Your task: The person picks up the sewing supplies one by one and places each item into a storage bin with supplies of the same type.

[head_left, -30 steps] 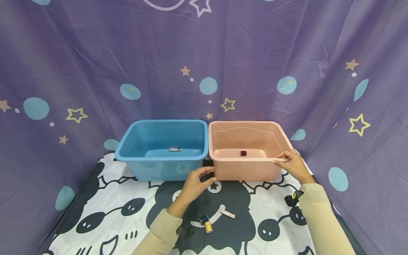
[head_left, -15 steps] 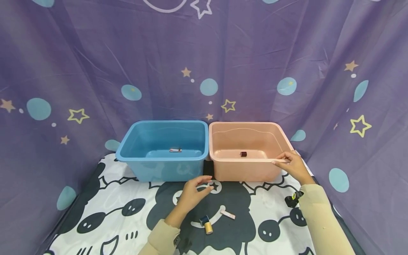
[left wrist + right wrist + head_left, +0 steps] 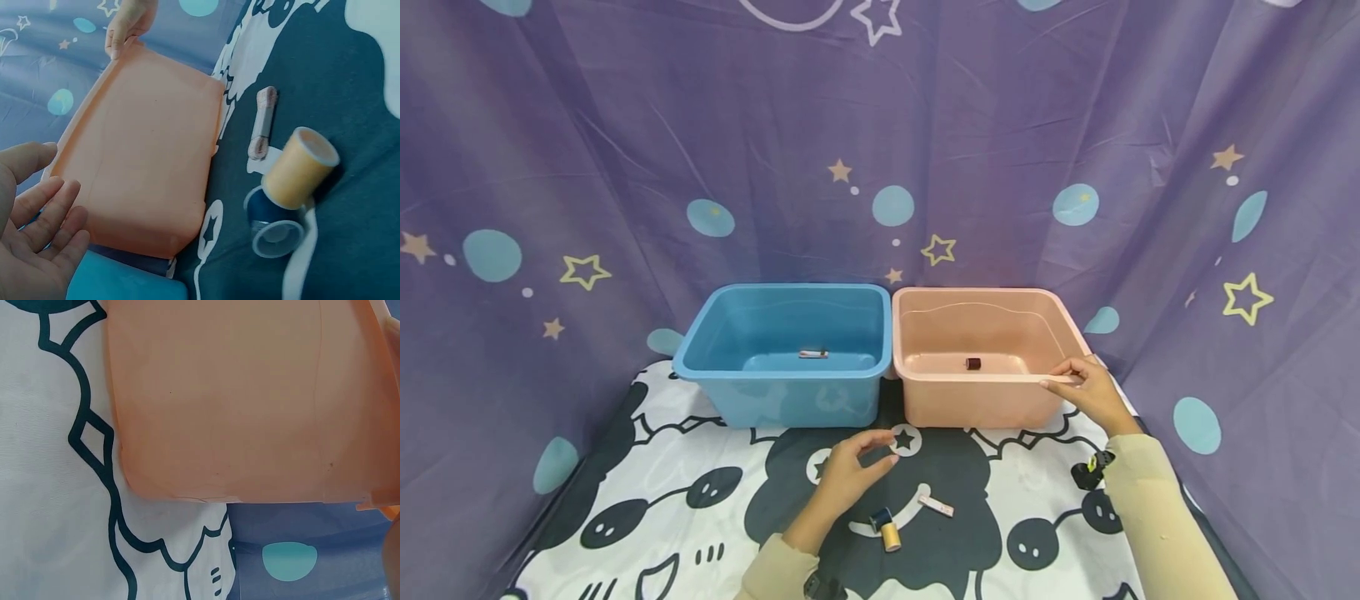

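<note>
My left hand point(image 3: 848, 477) is over the dark patch of the cloth, fingers relaxed and holding nothing. Close to it lie a yellow thread spool point(image 3: 891, 537) and a dark blue thread spool point(image 3: 880, 519), which overlap in the left wrist view. Beyond them is a pale pink skein of thread point(image 3: 262, 122) with a paper band round its middle. At the near right corner of the peach bin point(image 3: 977, 402), my right hand point(image 3: 1093, 392) pinches the rim. A dark red thread spool point(image 3: 973, 363) lies inside that bin.
Left of the peach bin stands a blue bin point(image 3: 782, 400), rims side by side, with another small banded skein point(image 3: 813, 354) on its floor. A purple curtain point(image 3: 775, 125) hangs right behind both. The patterned cloth point(image 3: 685, 454) covers the surface under everything.
My left hand has drawn back from the gap between the bins toward the spools. My right hand stays on the peach bin's rim, and the bins and thread have not moved.
</note>
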